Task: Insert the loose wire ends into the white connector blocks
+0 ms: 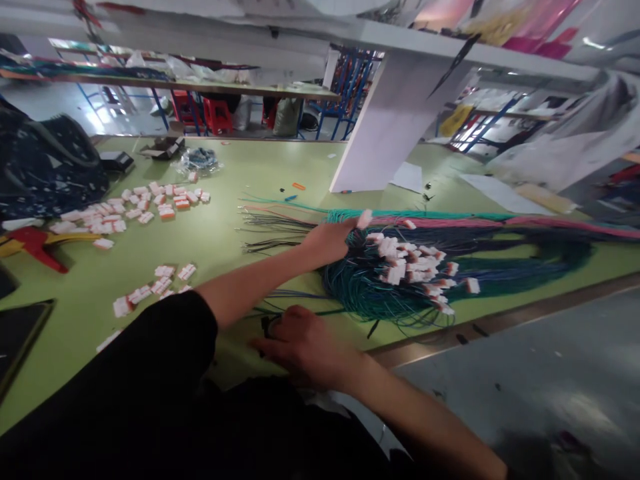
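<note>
My left hand (330, 241) reaches over the wire bundle with its fingers closed. A white connector (365, 219), blurred, sits at its fingertips and appears pinched there. Beneath and to the right lies a bundle of dark green and blue wires (363, 297), topped by a pile of white-and-orange connectors (413, 260). Near the table's front edge, my right hand (307, 343) has curled fingers. Something small and dark shows by its thumb and forefinger; what it grips is unclear. Thin loose wires (300, 293) run just above this hand.
Loose white-and-orange connectors (100, 217) lie scattered at left, beside red-and-yellow pliers (40, 247). A dark patterned bag (47, 160) stands behind them. A white upright panel (390, 123) supports the overhead shelf. Pink wires (465, 223) stretch right along the green table (270, 167).
</note>
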`<state>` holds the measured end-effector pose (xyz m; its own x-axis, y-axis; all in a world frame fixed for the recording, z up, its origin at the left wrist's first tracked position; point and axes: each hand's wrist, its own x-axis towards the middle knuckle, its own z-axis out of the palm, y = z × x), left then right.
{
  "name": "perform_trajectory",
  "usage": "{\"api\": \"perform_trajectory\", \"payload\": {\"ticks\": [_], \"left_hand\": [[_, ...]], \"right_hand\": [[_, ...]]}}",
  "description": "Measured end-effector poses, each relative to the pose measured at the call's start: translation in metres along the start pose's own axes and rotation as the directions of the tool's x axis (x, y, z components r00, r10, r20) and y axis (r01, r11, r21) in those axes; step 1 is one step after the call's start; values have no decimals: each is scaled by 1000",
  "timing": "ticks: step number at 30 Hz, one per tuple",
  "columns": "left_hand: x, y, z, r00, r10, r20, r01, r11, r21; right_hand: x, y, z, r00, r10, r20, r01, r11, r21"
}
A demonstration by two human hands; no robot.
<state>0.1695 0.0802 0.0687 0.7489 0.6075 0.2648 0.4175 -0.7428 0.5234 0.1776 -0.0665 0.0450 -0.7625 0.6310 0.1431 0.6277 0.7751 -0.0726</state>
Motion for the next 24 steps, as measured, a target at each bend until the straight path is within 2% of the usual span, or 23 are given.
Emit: {"api": "perform_trajectory", "payload": {"ticks": [2,3,4,6,8,11,13,16,18,21,22,23,24], "left_hand": [[16,6,2,989,95,110,-97,995,20],[24,7,3,972,106,208,-110,994,4],[30,8,4,947,91,307,-85,996,-35],[37,6,6,900,46,433,16,990,-140],[41,2,6,873,20,487,117,961,-250],[41,-2,8,842,34,539,164,935,-316],[39,-2,13,860,46,508,84,969,-230],[34,2,21,937,98,335,-102,995,-4],[30,2,22,951,133,280,-160,984,74],[27,-3,11,913,119,391,-149,988,47],[27,-6,6,899,124,419,-142,990,12],[27,-9,1,893,142,428,-146,989,-25],[26,-12,-4,892,169,420,-158,986,-62]], "right_hand": [[11,-6,12,999,-4,31,3,1000,18],[17,-9,17,999,-5,50,4,1000,30],[22,-11,22,998,-12,63,8,998,54],[33,-13,32,997,-52,55,43,987,152],[40,-13,39,994,-106,19,97,960,263],[45,-13,47,986,-168,-8,160,922,352],[47,-14,51,975,-222,-28,217,904,369],[47,-16,53,953,-285,-102,303,892,336],[41,-15,49,947,-276,-164,313,910,271],[19,-4,39,943,-154,-296,211,962,173],[7,2,36,930,-42,-366,102,984,147],[-5,8,32,880,94,-466,-33,990,137],[-17,15,29,799,217,-560,-159,976,152]]}}
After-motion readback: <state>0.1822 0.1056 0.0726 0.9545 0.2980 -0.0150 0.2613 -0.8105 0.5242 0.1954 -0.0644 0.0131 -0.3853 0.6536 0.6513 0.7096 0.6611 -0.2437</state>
